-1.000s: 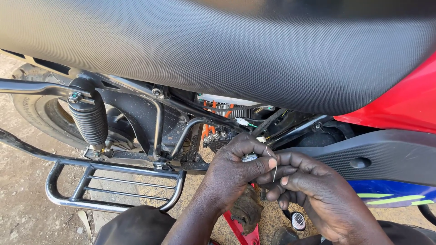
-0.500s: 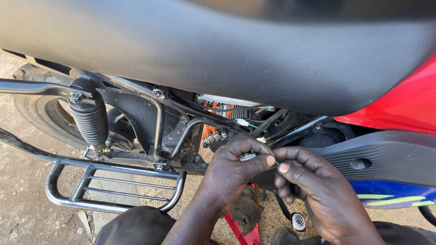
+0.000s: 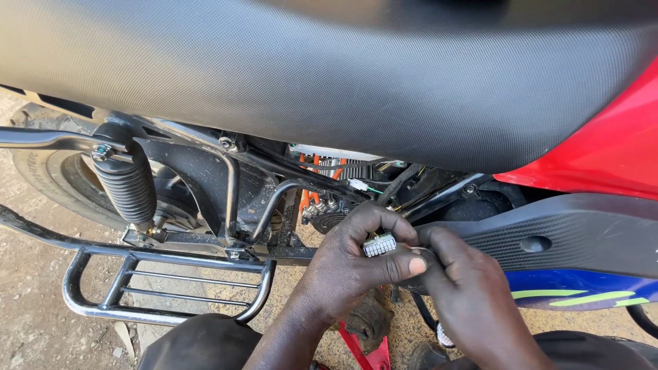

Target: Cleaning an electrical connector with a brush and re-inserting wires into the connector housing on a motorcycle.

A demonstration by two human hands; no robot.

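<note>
My left hand (image 3: pixel 349 264) pinches a small white multi-pin wire connector (image 3: pixel 379 244) between thumb and fingers, just below the open side of a motorcycle frame. My right hand (image 3: pixel 466 288) is pressed against the left hand's thumb, its fingers closed around the dark cable end at the connector. Black wires (image 3: pixel 397 183) run up from the hands into the frame, past an orange part (image 3: pixel 308 197) and another small white plug (image 3: pixel 358 183).
The black textured seat (image 3: pixel 329 68) fills the top of the view. A red tank panel (image 3: pixel 610 147) and dark side cover (image 3: pixel 548 236) are at right. Rear shock spring (image 3: pixel 127 181), tyre (image 3: pixel 51 178) and metal footrest rack (image 3: pixel 157 284) are at left over dirt ground.
A thin wire or pin held upright between the fingers a second ago is gone from sight. Both hands have closed together around the white connector, which now shows its pin face.
</note>
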